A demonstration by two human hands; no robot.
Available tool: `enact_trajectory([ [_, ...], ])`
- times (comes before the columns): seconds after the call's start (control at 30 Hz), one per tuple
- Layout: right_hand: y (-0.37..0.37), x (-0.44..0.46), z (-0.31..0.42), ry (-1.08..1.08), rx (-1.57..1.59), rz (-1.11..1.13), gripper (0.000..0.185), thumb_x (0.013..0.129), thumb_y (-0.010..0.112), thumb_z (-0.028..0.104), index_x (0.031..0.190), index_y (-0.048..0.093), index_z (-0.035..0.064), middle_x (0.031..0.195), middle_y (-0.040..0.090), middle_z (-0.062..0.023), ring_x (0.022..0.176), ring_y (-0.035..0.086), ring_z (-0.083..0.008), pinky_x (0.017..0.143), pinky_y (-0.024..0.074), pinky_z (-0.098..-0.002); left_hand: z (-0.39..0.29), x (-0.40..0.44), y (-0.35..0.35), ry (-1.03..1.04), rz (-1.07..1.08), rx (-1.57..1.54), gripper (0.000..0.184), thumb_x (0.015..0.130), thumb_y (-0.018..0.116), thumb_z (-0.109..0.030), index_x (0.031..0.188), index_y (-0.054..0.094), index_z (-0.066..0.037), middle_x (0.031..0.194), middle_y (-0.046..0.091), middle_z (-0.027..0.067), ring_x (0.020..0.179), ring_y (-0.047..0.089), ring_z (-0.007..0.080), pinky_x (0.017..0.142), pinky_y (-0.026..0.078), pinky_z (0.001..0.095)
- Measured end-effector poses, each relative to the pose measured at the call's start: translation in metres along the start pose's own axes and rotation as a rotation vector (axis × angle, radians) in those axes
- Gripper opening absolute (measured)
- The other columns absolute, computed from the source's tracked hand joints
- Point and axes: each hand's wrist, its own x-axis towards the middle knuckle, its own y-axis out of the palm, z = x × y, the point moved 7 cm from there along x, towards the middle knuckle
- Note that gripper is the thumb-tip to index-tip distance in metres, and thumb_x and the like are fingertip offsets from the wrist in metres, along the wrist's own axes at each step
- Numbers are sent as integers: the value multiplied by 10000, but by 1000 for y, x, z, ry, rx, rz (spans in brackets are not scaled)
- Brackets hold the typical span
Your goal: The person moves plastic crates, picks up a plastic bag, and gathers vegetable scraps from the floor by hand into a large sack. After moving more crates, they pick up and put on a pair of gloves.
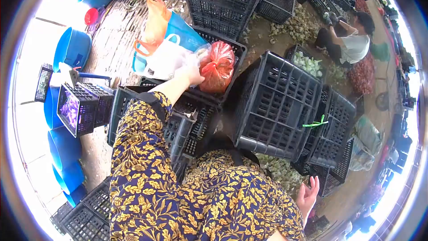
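Note:
My left hand (192, 75) reaches forward to a whitish plastic bag (167, 61). Its fingers look closed on the bag's thin plastic, though the fingertips are partly hidden. Right beside the hand sits a knotted red plastic bag (217, 69), filled round, in a black crate (240, 56). An orange plastic bag (156, 22) and a blue bag (185, 33) lie just beyond. Down at my right side, my right hand (307, 195) hangs with loosely bent fingers apart, holding nothing. Pale green vegetable pieces (278, 169) lie on the ground near it.
Tall black crates (218, 2) stand ahead, and more stacked crates (281, 102) rise at my right. Blue tubs (71, 51) line the left, beside a crate of purple produce (71, 107). A person (354, 40) sits among vegetable heaps at the upper right.

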Motion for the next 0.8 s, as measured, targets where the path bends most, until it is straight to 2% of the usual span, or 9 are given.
enact_trajectory([
  [0.03,2,1,-2,15,-21,12,577,879,508,49,1387,232,34,1350,401,-173,1010,562,-213,845,447,-297,-26,-9,-15,331,-308,568,790,740,660,-412,1372,305,-99,1243,471,235,1105,480,411,946,382,489],
  [0.1,5,2,-13,2,-20,18,575,880,510,60,1385,236,32,1343,407,-186,1006,571,-227,843,452,-300,-32,7,-1,346,-184,684,795,744,630,-443,1384,280,-126,1271,447,226,1111,467,430,923,396,509],
  [0.2,11,1,-32,-7,3,10,585,871,523,67,1382,241,32,1336,410,-207,977,596,-233,835,460,-297,-64,5,3,447,-133,183,650,749,578,-396,1321,413,-135,1373,343,219,1182,405,429,977,314,557],
  [0.43,10,-14,-55,98,28,26,589,860,545,78,1376,264,35,1323,425,-221,960,605,-219,828,464,-295,-30,67,93,155,155,449,471,855,465,-310,1302,461,-160,1417,278,216,1319,218,434,1044,264,505],
  [0.47,10,-14,-58,93,34,33,589,860,545,78,1376,264,35,1323,425,-221,960,605,-219,828,464,-295,-21,92,115,181,297,450,734,743,629,-411,1388,316,-251,1484,74,214,1338,70,480,1086,94,547],
  [0.6,5,-13,-57,61,17,15,572,862,546,91,1367,284,24,1321,427,-222,927,606,-196,803,470,-277,-34,67,71,75,267,378,699,757,613,-407,1381,335,-261,1485,67,214,1338,26,487,1087,119,534],
  [0.73,3,-9,-59,-142,0,37,510,854,550,60,1326,362,9,1256,499,-164,844,609,-158,732,488,-261,-67,19,30,506,207,414,432,843,512,-376,1210,552,-153,1016,645,153,938,628,227,867,469,371],
  [0.77,-1,5,-48,-139,-8,50,490,849,552,50,1310,390,10,1228,520,-155,837,611,-155,731,489,-260,-77,11,14,410,267,312,417,871,500,-352,1218,543,-125,1070,628,148,985,607,225,880,457,375],
  [0.8,-7,25,-51,-153,-50,67,475,841,558,50,1292,414,9,1199,534,-157,829,616,-165,736,489,-268,-119,-21,-26,722,-37,138,377,835,566,-372,1107,618,-115,987,639,167,908,606,304,859,456,398],
])
